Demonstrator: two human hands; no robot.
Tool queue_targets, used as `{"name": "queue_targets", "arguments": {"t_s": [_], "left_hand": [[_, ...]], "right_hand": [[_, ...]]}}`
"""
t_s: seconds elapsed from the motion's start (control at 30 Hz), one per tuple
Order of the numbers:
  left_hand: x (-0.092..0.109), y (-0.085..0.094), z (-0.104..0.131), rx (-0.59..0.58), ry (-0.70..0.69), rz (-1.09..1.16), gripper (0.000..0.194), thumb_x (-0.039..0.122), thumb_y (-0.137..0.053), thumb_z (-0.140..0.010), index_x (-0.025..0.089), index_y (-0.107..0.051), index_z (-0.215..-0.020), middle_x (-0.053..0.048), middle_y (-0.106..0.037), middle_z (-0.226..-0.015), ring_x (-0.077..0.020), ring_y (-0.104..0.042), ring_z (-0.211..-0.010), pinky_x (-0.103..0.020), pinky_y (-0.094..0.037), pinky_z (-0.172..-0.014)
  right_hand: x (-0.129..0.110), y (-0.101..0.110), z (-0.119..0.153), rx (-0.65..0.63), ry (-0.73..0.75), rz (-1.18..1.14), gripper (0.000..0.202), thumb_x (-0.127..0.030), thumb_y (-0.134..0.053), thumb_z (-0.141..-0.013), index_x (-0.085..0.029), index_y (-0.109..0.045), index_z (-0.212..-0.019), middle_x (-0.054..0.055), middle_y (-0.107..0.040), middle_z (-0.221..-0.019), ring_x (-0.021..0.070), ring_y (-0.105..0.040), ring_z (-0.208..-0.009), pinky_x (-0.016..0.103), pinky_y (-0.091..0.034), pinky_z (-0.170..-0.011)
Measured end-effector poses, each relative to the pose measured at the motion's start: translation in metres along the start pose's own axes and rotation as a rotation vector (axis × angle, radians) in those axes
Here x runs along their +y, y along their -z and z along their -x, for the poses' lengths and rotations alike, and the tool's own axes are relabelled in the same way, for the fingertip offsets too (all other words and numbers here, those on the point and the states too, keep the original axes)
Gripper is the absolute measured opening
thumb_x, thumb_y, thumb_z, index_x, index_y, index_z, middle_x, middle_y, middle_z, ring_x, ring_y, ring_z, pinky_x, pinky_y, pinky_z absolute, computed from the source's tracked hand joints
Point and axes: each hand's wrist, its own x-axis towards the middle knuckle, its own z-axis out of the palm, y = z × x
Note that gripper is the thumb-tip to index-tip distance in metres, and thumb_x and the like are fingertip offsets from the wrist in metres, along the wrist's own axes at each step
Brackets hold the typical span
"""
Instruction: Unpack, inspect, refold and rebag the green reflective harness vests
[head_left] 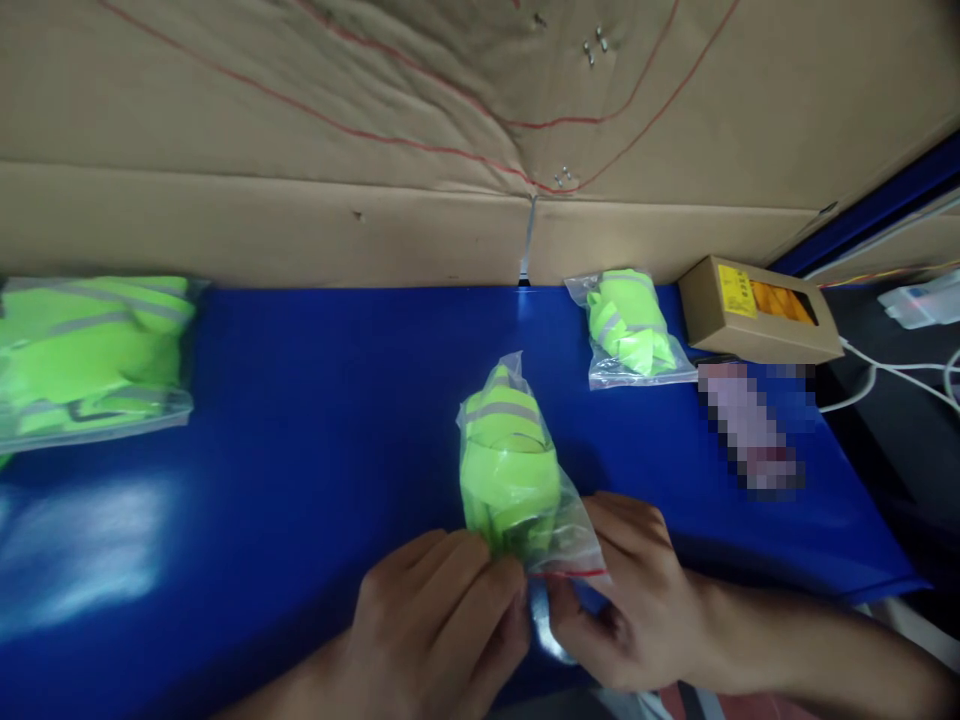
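Observation:
A clear zip bag (577, 525) with a red seal line holds a folded neon-yellow reflective vest (517, 470), and it lies at the front middle of the blue surface. The bag's open end points toward me. My left hand (442, 620) is closed on the bag's near left edge, with its fingertips partly hidden. At the near right corner, my right hand (630, 590) pinches the bag near the red line. Some of its fingers are behind the plastic. A small shiny silver patch (551, 630) shows between the hands; I cannot tell what it is.
Another bagged neon vest (634, 315) lies at the back right beside a cardboard box (705, 310) with orange contents. A larger bagged vest (97, 340) is at the far left. Brown cardboard (300, 230) stands behind the blue surface (322, 400). White cables (870, 385) run at the right.

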Motion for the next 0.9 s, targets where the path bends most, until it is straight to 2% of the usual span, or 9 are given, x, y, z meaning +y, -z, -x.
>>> {"name": "queue_targets", "arguments": {"t_s": [0.13, 0.2, 0.33, 0.5, 0.73, 0.9], "left_hand": [[-0.002, -0.002, 0.000, -0.030, -0.042, -0.073, 0.010, 0.007, -0.060, -0.089, 0.017, -0.058, -0.090, 0.002, -0.052, -0.062, -0.0155, -0.045, -0.055, -0.033, -0.034, -0.053], [-0.003, -0.002, 0.000, -0.025, -0.034, -0.073, 0.011, 0.008, -0.062, -0.089, 0.018, -0.057, -0.088, 0.003, -0.051, -0.062, -0.0150, -0.045, -0.055, -0.033, -0.035, -0.052], [-0.008, -0.001, -0.001, -0.028, -0.013, -0.052, 0.012, 0.009, -0.061, -0.090, 0.019, -0.055, -0.087, 0.003, -0.053, -0.065, -0.0139, -0.048, -0.055, -0.031, -0.038, -0.053], [-0.011, -0.001, 0.000, -0.120, -0.085, -0.062, 0.009, 0.010, -0.059, -0.092, 0.018, -0.058, -0.088, 0.002, -0.052, -0.067, -0.0155, -0.051, -0.056, -0.033, -0.038, -0.053], [-0.002, 0.011, -0.001, -0.189, -0.160, -0.264, 0.010, 0.016, -0.065, -0.092, 0.018, -0.057, -0.086, 0.001, -0.057, -0.066, -0.0179, -0.051, -0.052, -0.038, -0.031, -0.048], [-0.002, 0.011, 0.004, -0.215, -0.137, -0.268, 0.009, 0.008, -0.062, -0.088, 0.016, -0.060, -0.090, -0.001, -0.058, -0.067, -0.0199, -0.052, -0.051, -0.039, -0.033, -0.047]], "right_hand": [[0.003, -0.001, 0.002, 0.016, 0.059, 0.134, 0.014, -0.017, -0.055, -0.080, -0.023, -0.053, -0.068, 0.000, -0.052, -0.062, 0.0151, -0.043, -0.053, 0.032, -0.029, -0.052], [0.006, -0.002, 0.002, 0.012, 0.039, 0.150, 0.015, -0.018, -0.055, -0.082, -0.022, -0.053, -0.068, 0.000, -0.052, -0.060, 0.0148, -0.044, -0.052, 0.032, -0.028, -0.052], [0.010, -0.006, 0.003, -0.050, -0.048, 0.097, 0.017, -0.021, -0.054, -0.086, -0.022, -0.052, -0.070, -0.004, -0.052, -0.058, 0.0118, -0.043, -0.047, 0.030, -0.026, -0.051], [0.010, -0.007, 0.003, -0.153, -0.090, -0.006, 0.016, -0.017, -0.052, -0.087, -0.022, -0.051, -0.072, -0.006, -0.053, -0.058, 0.0106, -0.044, -0.046, 0.029, -0.027, -0.051], [0.014, -0.006, 0.002, -0.234, -0.018, -0.073, 0.021, -0.015, -0.048, -0.090, -0.022, -0.052, -0.070, -0.003, -0.056, -0.061, 0.0118, -0.047, -0.050, 0.030, -0.030, -0.052], [0.016, -0.005, 0.000, -0.235, 0.016, -0.068, 0.020, -0.016, -0.049, -0.090, -0.021, -0.052, -0.071, -0.003, -0.055, -0.063, 0.0118, -0.046, -0.051, 0.030, -0.030, -0.052]]}}
